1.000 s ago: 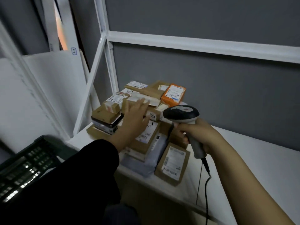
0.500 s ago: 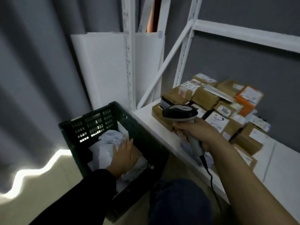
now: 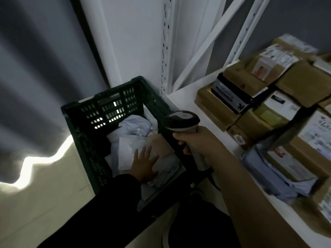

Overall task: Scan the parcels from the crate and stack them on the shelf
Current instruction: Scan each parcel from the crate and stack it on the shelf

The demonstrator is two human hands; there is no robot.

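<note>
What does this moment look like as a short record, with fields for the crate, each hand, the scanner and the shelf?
crate: dark green slotted plastic crate on the floor, left of the shelf, holding pale plastic mailer bags
left hand: left hand inside the crate, fingers spread flat on the bags
right hand: right hand grips the scanner handle
scanner: grey handheld barcode scanner, above the crate's right edge
shelf: white metal shelf carrying stacked brown cardboard parcels
</note>
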